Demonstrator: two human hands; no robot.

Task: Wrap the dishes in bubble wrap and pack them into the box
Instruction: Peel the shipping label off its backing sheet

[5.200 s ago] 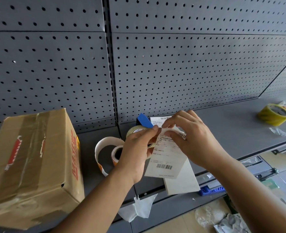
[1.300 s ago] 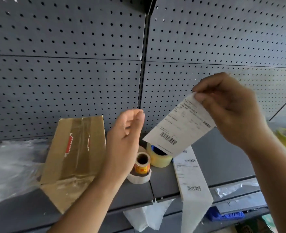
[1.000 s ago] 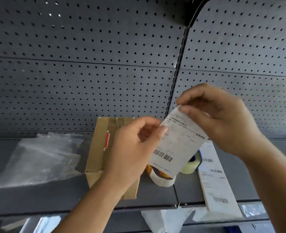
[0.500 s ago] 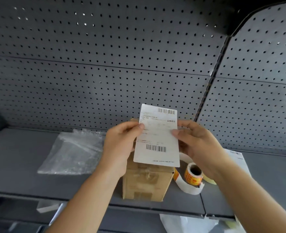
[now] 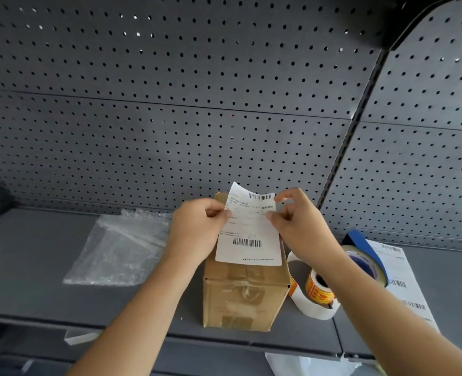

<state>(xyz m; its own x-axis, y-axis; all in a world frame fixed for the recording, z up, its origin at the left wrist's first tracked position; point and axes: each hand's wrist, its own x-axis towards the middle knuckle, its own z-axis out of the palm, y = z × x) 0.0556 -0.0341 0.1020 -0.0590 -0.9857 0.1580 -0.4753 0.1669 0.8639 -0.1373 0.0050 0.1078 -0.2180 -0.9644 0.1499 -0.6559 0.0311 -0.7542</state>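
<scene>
Pinching the label (image 5: 249, 240) by its two upper side edges, both hands hold it spread. The left hand (image 5: 197, 229) nips the left edge between thumb and forefinger, its other fingers curled in. The right hand (image 5: 300, 226) does the same on the right edge, and neither hand holds anything else. The label hangs over the top of the box (image 5: 244, 297), its lower edge near the box's front edge; whether it touches the cardboard yet I cannot tell. The box stands on the shelf (image 5: 34, 253), taped shut. No dishes show, so they are probably packed inside and labelling looks like the closing step. To do it well, keep the label taut and square to the box edges. Set the near edge down first on flat cardboard, then smooth away from the body so no bubble is trapped. Keep the barcode off the corner and off any wrinkled tape. Let go only once the middle has stuck, and flatten the top left corner, which curls up. Just right of the box lie a sticker roll (image 5: 316, 291), then tape (image 5: 365, 264) and a label sheet (image 5: 403, 280). To the left lies spare bubble wrap (image 5: 121, 248), with the pegboard (image 5: 197, 104) behind.
</scene>
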